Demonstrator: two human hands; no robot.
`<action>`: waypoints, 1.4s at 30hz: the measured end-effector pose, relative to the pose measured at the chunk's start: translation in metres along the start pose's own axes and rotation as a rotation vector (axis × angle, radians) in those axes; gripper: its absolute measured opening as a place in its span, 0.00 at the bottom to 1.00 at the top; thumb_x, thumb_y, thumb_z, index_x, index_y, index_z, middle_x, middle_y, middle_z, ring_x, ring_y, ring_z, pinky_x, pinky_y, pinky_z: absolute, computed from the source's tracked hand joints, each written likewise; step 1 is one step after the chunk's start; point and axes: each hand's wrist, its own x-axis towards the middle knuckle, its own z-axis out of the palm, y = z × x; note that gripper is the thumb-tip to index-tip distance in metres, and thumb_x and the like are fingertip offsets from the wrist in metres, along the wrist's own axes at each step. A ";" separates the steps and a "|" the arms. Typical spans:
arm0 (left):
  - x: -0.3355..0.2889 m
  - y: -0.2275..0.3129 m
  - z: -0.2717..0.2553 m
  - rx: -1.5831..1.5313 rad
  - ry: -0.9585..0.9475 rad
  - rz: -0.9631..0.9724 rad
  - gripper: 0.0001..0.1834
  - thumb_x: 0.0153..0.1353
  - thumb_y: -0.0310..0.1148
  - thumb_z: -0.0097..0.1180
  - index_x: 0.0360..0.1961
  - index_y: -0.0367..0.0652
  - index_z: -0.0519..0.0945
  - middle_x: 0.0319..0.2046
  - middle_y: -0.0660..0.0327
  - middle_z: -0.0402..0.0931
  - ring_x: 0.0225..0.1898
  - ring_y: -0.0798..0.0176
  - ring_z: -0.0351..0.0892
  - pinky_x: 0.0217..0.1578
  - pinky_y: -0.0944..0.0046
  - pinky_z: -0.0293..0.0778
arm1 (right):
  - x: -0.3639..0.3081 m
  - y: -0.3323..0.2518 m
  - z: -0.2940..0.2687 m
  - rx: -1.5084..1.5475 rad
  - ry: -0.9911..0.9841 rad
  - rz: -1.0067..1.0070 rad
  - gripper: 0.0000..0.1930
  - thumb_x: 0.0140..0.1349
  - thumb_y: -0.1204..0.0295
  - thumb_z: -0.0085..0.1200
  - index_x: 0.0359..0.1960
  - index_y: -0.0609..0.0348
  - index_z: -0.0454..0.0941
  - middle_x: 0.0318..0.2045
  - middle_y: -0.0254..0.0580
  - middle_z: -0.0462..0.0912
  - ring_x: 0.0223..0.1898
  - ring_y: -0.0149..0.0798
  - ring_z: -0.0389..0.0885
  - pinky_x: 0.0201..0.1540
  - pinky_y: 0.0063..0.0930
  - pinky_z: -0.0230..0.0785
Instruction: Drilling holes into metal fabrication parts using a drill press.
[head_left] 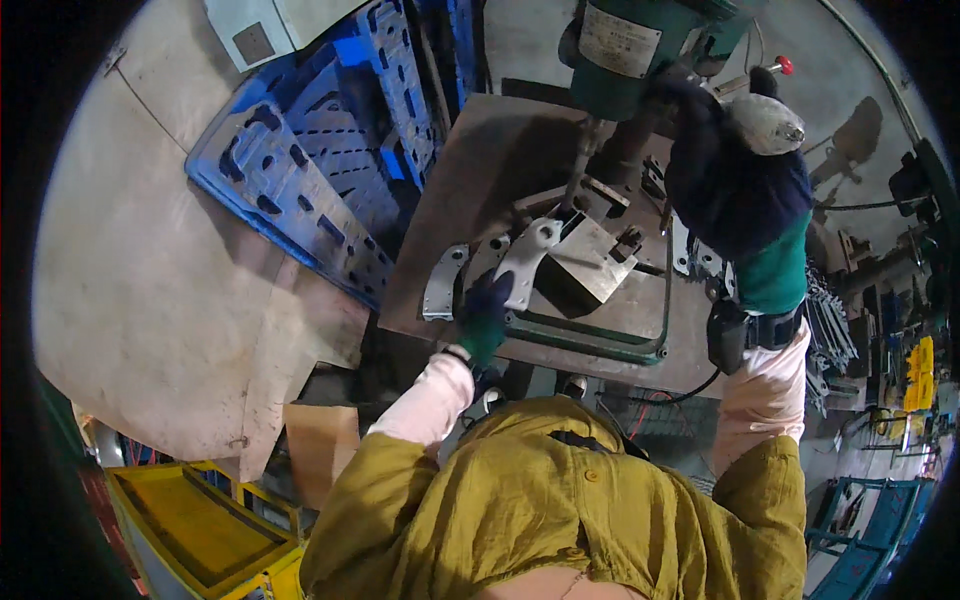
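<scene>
A pale curved metal plate (530,258) with holes is pinched in my gloved left hand (486,312), its far end at the fixture under the drill bit (580,170). More curved plates (443,283) lie beside that hand on the table. The metal block of the fixture (596,252) sits to the right of the held plate. Up at the green drill press (616,50), my gloved right hand (722,165) is closed round the pale wrapped feed handle (765,124); its fingers are partly hidden. Another lever with a red knob (783,65) sticks out just beyond it.
A green rail (590,345) borders the table's near side. More metal parts (690,250) lie under my right forearm. Blue plastic pallets (300,190) lean at the left, by a large pale board (150,260). A yellow cart (205,525) stands lower left; stacked metal strips (830,325) sit at right.
</scene>
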 end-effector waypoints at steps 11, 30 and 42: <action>-0.004 -0.105 -0.064 0.574 -0.287 -0.459 0.19 0.65 0.35 0.49 0.55 0.40 0.76 0.54 0.44 0.75 0.55 0.44 0.75 0.54 0.54 0.72 | -0.097 0.043 -0.109 -0.070 0.656 0.016 0.27 0.70 0.49 0.44 0.52 0.63 0.75 0.26 0.28 0.76 0.25 0.28 0.70 0.30 0.24 0.66; -0.019 -0.096 -0.040 0.187 0.114 -0.549 0.29 0.61 0.40 0.59 0.61 0.35 0.72 0.61 0.49 0.70 0.63 0.52 0.68 0.64 0.60 0.60 | -0.216 0.055 -0.347 -1.604 1.299 0.259 0.35 0.50 0.48 0.60 0.54 0.60 0.72 0.44 0.55 0.82 0.49 0.58 0.79 0.51 0.43 0.71; -0.036 -0.020 -0.068 0.269 0.124 -0.566 0.33 0.61 0.35 0.61 0.65 0.34 0.65 0.65 0.45 0.64 0.65 0.50 0.62 0.66 0.54 0.56 | -0.113 0.062 -0.445 -2.386 0.969 0.091 0.16 0.59 0.67 0.48 0.48 0.57 0.74 0.46 0.51 0.78 0.48 0.52 0.78 0.49 0.46 0.69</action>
